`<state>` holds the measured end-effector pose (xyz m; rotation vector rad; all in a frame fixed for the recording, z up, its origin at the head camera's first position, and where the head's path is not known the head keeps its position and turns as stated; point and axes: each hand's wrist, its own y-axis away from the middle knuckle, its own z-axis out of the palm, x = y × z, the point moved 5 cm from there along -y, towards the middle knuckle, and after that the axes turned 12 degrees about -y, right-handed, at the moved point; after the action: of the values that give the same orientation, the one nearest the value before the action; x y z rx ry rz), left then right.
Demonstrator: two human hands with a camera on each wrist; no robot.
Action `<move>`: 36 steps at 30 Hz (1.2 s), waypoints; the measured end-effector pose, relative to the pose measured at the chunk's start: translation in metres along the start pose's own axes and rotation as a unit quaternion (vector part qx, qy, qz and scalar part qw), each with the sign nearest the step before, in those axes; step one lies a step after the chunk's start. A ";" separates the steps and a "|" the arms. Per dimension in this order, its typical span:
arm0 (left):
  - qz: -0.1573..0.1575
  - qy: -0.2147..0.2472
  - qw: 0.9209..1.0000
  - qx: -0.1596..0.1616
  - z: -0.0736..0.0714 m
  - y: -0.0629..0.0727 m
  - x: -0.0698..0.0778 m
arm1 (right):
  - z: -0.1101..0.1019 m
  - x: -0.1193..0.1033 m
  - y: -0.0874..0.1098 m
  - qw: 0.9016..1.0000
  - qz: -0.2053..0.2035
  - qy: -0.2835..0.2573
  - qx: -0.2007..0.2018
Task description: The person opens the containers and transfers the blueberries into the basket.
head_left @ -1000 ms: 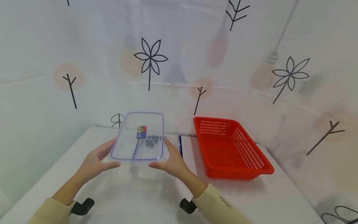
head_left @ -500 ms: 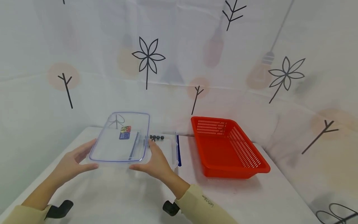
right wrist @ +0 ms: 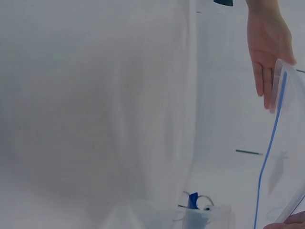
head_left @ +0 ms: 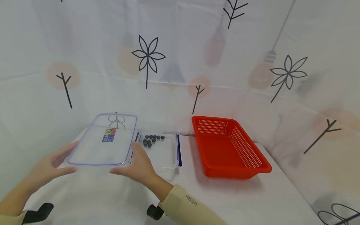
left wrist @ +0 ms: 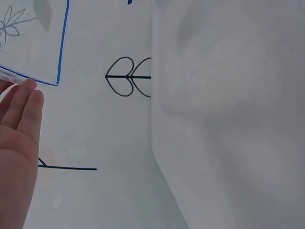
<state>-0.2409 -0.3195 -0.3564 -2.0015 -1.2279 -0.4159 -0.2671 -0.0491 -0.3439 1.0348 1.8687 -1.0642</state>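
Observation:
A clear plastic lid [head_left: 95, 151] with a blue rim seal and a small colourful label is held up, tilted, by both hands. My left hand [head_left: 47, 168] grips its left edge, the thumb along the near side. On the opposite edge my right hand [head_left: 140, 167] holds it in the same way. To the right of the lid, a clear plastic container [head_left: 166, 157] stands on the table, partly behind my right hand. Several small dark balls [head_left: 153, 140] lie towards its back left. In the left wrist view, the fingers of my left hand [left wrist: 19, 138] touch the lid's underside.
A red perforated plastic basket [head_left: 222, 150] stands on the white table [head_left: 202, 203] to the right of the container. A dark blue strip [head_left: 179, 153] runs along the container's right side. Behind the table hangs a white cloth [head_left: 174, 53] with printed plants.
Both hands have carried the lid to the left. It was over the container before, and now most of the container and its dark balls show uncovered. The basket has stayed in place.

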 end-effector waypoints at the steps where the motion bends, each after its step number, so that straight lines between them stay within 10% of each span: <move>1: -0.001 -0.001 1.000 0.002 -0.002 0.002 -0.003 | 0.004 -0.002 0.000 1.000 -0.002 0.003 -0.003; 13: -0.057 -0.042 0.997 0.004 -0.024 0.033 -0.043 | 0.049 -0.012 -0.005 0.998 -0.029 0.044 -0.017; 26: -0.193 -0.016 0.977 -0.093 -0.004 0.062 -0.097 | 0.090 0.026 0.000 0.995 0.090 0.049 -0.022; 36: -0.184 -0.074 0.973 -0.118 0.012 0.058 -0.102 | 0.102 0.058 0.001 0.987 0.148 0.047 -0.033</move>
<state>-0.2420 -0.3898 -0.4506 -2.0290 -1.7242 -0.6267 -0.2686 -0.1244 -0.4344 1.2955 1.7405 -0.7874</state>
